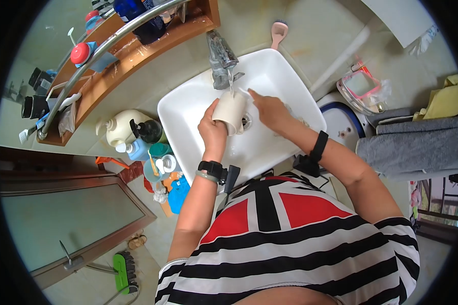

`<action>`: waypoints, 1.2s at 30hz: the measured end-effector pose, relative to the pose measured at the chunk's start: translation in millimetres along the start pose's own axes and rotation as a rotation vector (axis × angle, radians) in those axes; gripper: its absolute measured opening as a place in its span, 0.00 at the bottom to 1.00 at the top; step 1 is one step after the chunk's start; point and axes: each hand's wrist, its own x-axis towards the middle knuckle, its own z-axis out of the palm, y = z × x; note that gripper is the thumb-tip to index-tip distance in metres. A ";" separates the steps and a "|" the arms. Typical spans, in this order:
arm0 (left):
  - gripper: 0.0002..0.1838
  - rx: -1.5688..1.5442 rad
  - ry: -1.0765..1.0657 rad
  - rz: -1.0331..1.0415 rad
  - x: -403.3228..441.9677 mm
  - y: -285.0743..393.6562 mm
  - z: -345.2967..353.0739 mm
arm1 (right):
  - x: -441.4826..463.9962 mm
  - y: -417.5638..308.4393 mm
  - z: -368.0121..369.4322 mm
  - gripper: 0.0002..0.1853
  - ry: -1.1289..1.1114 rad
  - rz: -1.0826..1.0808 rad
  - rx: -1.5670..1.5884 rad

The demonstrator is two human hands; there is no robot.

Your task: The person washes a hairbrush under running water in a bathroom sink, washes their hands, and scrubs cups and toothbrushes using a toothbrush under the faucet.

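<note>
A cream-coloured cylindrical cup (229,113) is tilted over the sink, its round opening facing down toward me. My left hand (212,130) is closed around its left side. Water runs from the faucet (222,53) onto the cup's upper end. To the right of the cup is my right hand (272,112), with the index finger reaching toward the cup's top and the other fingers curled in. A pale bit shows by that fingertip, too small to name. Under both hands lies the white sink (180,114), its drain (246,121) partly hidden by the cup.
Left of the sink stand a cream pump bottle (124,127), a dark bottle (150,131) and several small containers. A wooden shelf (99,84) with a metal rail curves above them. A pink brush (278,34) is behind the sink. Grey towels (412,152) hang at right.
</note>
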 end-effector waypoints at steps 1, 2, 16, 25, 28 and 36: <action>0.23 -0.001 -0.003 0.039 -1.8 5.8 1.4 | 1.0 0.5 -8.1 0.26 0.061 0.012 0.194; 0.24 -0.002 -0.009 0.075 -3.6 10.7 2.4 | 2.2 0.8 -12.7 0.25 0.120 0.028 0.388; 0.22 -0.392 -0.103 -0.337 -4.4 -3.8 5.4 | 5.8 8.3 15.3 0.13 -0.331 0.394 1.706; 0.23 -0.021 -0.035 -0.052 -13.2 5.9 -2.7 | -32.7 -28.4 7.2 0.26 0.093 -0.249 0.193; 0.23 -0.023 -0.040 -0.042 -18.4 14.7 -1.0 | -20.2 -24.2 0.4 0.27 0.043 -0.118 0.069; 0.23 0.100 -0.079 -0.016 -15.7 11.9 -0.9 | -6.9 -12.8 12.1 0.32 0.114 -0.180 0.020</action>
